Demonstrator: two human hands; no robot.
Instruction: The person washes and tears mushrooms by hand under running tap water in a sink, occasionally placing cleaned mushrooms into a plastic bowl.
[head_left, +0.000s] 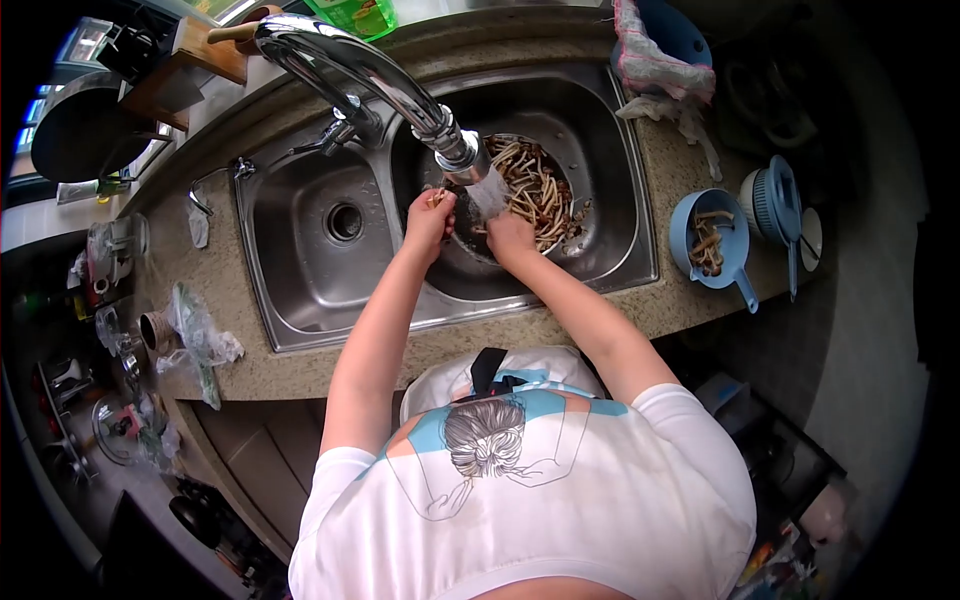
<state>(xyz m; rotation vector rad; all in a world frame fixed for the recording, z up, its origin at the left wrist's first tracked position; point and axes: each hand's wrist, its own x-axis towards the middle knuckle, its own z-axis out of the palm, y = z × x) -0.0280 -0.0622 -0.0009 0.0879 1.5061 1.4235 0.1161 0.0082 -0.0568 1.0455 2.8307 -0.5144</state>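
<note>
Water runs from the chrome faucet [460, 150] into the right sink bowl. There, a round basin holds many long, thin-stemmed mushrooms [535, 190] with brown caps. My left hand [430, 222] is at the basin's left side, its fingers pinched around a small brownish mushroom piece [437, 198]. Beside the water stream, my right hand [511, 238] hangs low over the basin's near edge with its fingers curled. What those fingers hold, if anything, is hidden. A blue colander with a handle [738, 262] on the right counter contains a few more mushrooms [708, 248].
The left sink bowl [310, 265] has an open drain [345, 222]. A second blue strainer [785, 200] stands at far right. A blue bucket [690, 40] with a plastic bag [640, 50] is behind. Plastic bags [195, 325] and twine [156, 330] lie on the left counter.
</note>
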